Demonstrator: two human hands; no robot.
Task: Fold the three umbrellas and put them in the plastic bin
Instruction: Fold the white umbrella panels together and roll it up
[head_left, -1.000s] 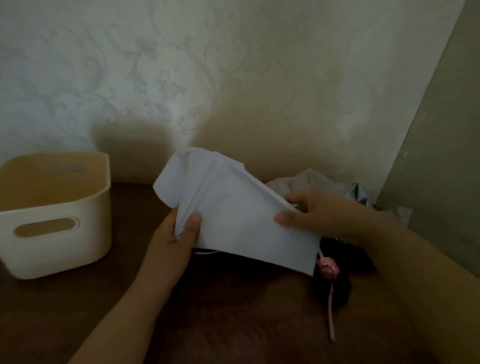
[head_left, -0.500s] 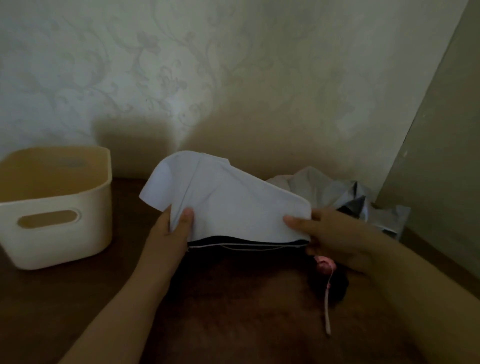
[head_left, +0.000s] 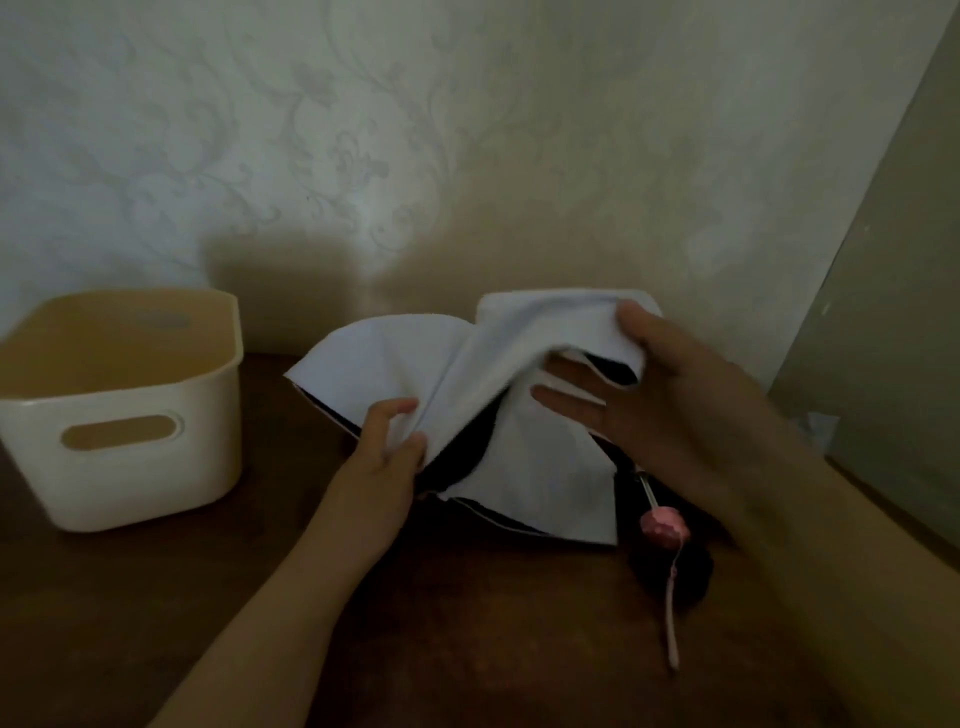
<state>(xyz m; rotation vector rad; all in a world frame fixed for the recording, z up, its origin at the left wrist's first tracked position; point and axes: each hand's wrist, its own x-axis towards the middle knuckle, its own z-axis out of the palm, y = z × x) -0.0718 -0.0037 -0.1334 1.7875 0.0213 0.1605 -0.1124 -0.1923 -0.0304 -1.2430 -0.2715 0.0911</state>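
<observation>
Head view, down over table (head_left: 467, 649)

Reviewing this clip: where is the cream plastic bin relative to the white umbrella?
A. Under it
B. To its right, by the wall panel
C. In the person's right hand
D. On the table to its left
D: the plastic bin stands on the table, left of the white umbrella.
</observation>
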